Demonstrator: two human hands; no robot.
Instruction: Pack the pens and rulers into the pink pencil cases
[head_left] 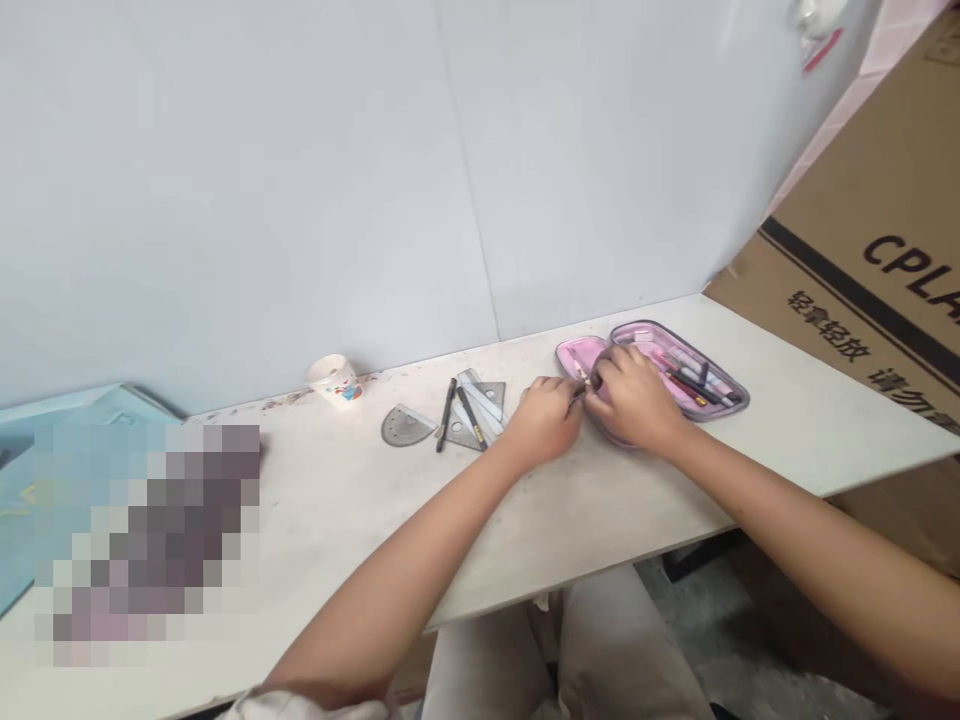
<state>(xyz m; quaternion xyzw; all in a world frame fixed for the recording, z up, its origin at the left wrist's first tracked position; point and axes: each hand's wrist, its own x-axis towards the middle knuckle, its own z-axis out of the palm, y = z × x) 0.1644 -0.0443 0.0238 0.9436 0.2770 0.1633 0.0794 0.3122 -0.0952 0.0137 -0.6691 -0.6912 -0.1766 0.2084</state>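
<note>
My left hand [547,418] is closed, its fingertips meeting those of my right hand [634,398] around a small, partly hidden dark and whitish thing. My right hand has its fingers curled over the near side of an open pink pencil case [682,347] with a dark rim. Several pens and markers [690,385] lie inside its right half. Left of my left hand, two dark pens [471,415] rest across clear rulers and set squares [487,400]. Beside them lies a grey semicircular protractor [405,427].
A white patterned paper cup [334,381] stands near the wall on the white table [360,540]. At the left are a light blue folder-like sheet [97,425] and a pixelated dark item [172,530]. A large cardboard box [847,260] leans at the right.
</note>
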